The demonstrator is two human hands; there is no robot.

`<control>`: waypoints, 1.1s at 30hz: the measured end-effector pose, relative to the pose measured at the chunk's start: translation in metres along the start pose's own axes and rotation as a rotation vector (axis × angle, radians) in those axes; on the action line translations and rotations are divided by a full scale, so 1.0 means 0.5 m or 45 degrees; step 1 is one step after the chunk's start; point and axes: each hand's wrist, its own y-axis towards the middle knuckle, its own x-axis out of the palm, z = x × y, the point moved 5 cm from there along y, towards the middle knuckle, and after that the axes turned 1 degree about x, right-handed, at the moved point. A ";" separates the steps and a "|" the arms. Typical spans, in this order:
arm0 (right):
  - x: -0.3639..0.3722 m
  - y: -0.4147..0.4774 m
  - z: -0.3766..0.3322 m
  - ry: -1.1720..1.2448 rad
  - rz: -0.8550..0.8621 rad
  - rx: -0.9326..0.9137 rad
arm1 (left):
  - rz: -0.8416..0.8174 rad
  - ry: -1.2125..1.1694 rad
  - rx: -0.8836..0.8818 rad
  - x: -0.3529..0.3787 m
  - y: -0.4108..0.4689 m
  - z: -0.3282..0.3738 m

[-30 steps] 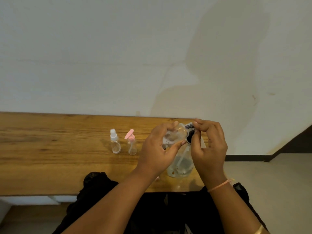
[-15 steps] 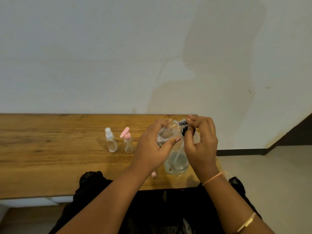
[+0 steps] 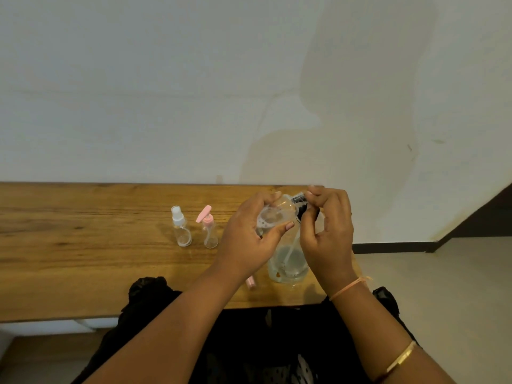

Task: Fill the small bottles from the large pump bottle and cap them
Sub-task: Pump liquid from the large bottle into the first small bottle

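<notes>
The large clear pump bottle (image 3: 288,261) stands near the table's front edge, a little liquid at its bottom and a dip tube inside. My right hand (image 3: 327,231) is closed over its black pump head (image 3: 300,206). My left hand (image 3: 249,239) holds a small clear bottle (image 3: 273,217) tilted on its side, its mouth against the pump nozzle. Two other small bottles stand upright to the left: one with a white spray cap (image 3: 181,227) and one with a pink pump cap (image 3: 208,227). A small pink cap (image 3: 251,282) lies on the table beneath my left wrist.
The wooden table (image 3: 83,259) runs along a white wall and ends just right of the pump bottle. Bare floor lies to the right. My dark clothing fills the space below the front edge.
Both hands stay on the small bottle and the pump head. The view has shifted slightly, and the right hand's fingers sit a little differently on the pump.
</notes>
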 end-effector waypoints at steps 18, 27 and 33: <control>-0.002 0.002 0.000 0.019 0.001 0.034 | 0.015 0.016 -0.008 0.002 -0.002 -0.003; -0.017 0.006 -0.023 0.074 0.093 0.004 | 0.076 -0.039 0.057 0.001 -0.009 0.012; -0.002 0.007 -0.006 0.050 0.044 0.020 | 0.008 -0.043 -0.017 0.002 0.001 0.000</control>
